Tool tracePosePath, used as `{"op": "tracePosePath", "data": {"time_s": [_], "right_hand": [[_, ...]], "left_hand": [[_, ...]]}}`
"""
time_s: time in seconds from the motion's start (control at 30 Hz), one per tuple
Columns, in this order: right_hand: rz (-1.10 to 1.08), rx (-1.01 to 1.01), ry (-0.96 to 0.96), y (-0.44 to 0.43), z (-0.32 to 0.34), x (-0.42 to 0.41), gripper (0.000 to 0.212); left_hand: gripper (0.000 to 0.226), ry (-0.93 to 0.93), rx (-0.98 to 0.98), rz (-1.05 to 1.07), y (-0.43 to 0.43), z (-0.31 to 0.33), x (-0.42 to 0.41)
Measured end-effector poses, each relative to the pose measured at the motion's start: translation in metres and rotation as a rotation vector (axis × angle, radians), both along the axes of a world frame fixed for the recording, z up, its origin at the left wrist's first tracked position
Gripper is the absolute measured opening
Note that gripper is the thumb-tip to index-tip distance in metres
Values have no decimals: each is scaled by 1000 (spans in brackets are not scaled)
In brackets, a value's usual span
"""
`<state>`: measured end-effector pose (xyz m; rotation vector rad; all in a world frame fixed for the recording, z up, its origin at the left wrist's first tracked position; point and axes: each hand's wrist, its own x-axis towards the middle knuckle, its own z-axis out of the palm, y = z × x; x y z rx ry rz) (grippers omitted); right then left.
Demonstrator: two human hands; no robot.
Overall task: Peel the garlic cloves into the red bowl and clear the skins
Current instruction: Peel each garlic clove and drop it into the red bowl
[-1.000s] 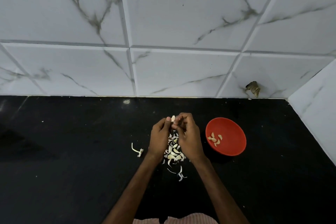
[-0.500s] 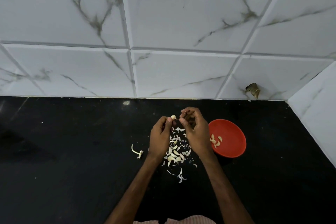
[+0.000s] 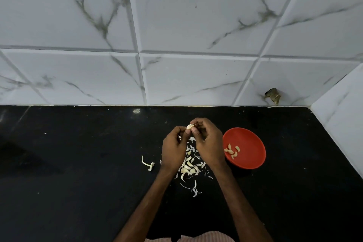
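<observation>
Pinching one clove together, the left hand and right hand hold it above the skins on the desk; the bowl beside them holds peeled cloves.

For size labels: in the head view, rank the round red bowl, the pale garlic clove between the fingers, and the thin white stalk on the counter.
1. round red bowl
2. thin white stalk
3. pale garlic clove, partly covered, so less sure
</observation>
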<state>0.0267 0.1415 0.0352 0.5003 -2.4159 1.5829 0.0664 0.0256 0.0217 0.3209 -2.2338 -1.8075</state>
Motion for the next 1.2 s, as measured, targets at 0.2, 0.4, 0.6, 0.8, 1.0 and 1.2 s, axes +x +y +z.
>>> {"op": "tracePosePath", "data": {"time_s": [0.2,0.4,0.6,0.8,1.0,1.2], "right_hand": [[17,76,26,2,-1,-1,15],[94,172,74,4,0,-4,17],[197,501,348,4,-2,-6,25],[48,82,35,2,-14,3,13],[-7,4,-154,3,-10,2,9],[19,-7,-109,0,-4,5,9]], "left_hand": [[17,9,-363,94,-5,-5,1],[31,-71,-136,19,-10,-6,-4],[48,-308,662,-50,-11,2,-3],[40,-165,-112,-35,-15,-4,-3],[5,-79,-501,-76,-23,-13,-2],[17,-79,-355,-24,-22,-12,-3]]}}
